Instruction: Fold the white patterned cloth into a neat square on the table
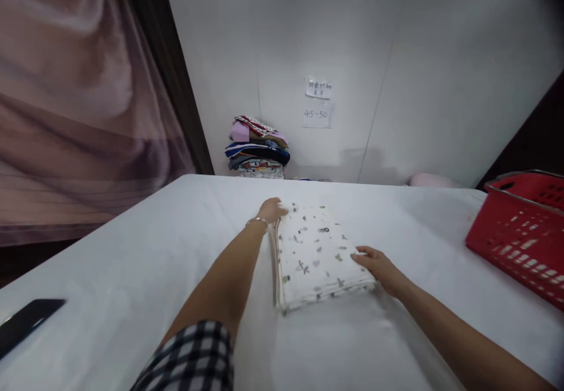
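A folded white cloth [315, 250] with a small print of leaves and other motifs lies in several layers on the white-covered table. At its far left corner, my left hand [269, 210] has its fingers closed on the edge. My right hand [376, 266] pinches the right edge near the front corner, thumb on top and the other fingers partly hidden beneath. A bracelet circles my left wrist, and a black-and-white checked sleeve covers that upper arm.
A red plastic basket [524, 226] stands at the right. A dark flat device [29, 320] lies at the left edge. Behind the table rises a stack of folded fabrics [258, 147]. Two paper notes [318, 114] hang on the wall, and a pinkish curtain [79, 103] hangs left.
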`<state>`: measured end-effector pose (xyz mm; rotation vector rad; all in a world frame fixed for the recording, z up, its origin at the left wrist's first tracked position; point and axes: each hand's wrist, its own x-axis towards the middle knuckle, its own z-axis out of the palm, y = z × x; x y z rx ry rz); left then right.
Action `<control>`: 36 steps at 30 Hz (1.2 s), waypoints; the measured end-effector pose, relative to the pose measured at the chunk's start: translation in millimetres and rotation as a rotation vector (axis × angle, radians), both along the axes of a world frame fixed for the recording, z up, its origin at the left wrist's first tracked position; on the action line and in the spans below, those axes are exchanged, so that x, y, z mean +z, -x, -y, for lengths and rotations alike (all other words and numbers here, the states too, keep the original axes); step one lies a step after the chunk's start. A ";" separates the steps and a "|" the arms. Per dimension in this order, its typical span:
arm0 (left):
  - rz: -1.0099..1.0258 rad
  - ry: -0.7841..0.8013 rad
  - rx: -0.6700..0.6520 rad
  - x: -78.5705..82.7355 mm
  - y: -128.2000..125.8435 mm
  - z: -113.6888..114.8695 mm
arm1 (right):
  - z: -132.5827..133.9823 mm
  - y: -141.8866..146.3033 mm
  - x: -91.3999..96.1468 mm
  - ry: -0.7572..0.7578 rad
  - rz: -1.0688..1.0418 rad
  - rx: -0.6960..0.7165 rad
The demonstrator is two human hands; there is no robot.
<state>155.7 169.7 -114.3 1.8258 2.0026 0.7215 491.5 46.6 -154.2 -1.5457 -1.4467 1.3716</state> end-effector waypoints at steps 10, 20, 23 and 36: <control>0.102 0.022 0.060 -7.1 1.9 57.0 | 5.9 -9.9 -18.5 -0.232 0.333 0.015; 0.260 -0.215 -0.044 -27.5 -36.8 201.1 | 47.5 -5.4 -0.6 -0.695 0.403 0.143; 0.199 -0.307 -0.144 -34.1 -56.0 224.2 | 56.2 0.0 5.0 -0.740 0.448 0.215; -0.051 -0.324 -0.174 -50.1 -90.9 226.2 | 47.0 16.4 3.9 -0.833 0.592 0.397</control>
